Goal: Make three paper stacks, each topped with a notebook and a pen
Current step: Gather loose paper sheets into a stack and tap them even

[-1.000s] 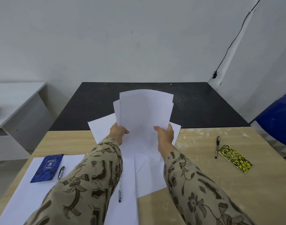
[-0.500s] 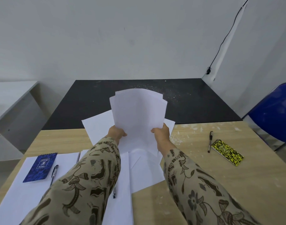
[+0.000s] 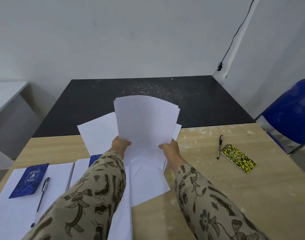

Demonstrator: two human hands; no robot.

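Holding a raised sheaf of paper (image 3: 146, 125) by its lower corners, my left hand (image 3: 119, 146) and right hand (image 3: 170, 149) are both closed on it above the loose sheets (image 3: 148, 184) on the wooden table (image 3: 217, 196). Its top edges look uneven, so squaring them carelessly could let sheets slide out and scatter. The yellow notebook (image 3: 238, 161) and its pen (image 3: 219, 147) wait well to the right; a blue notebook (image 3: 29, 181) already tops the left stack (image 3: 9, 213).
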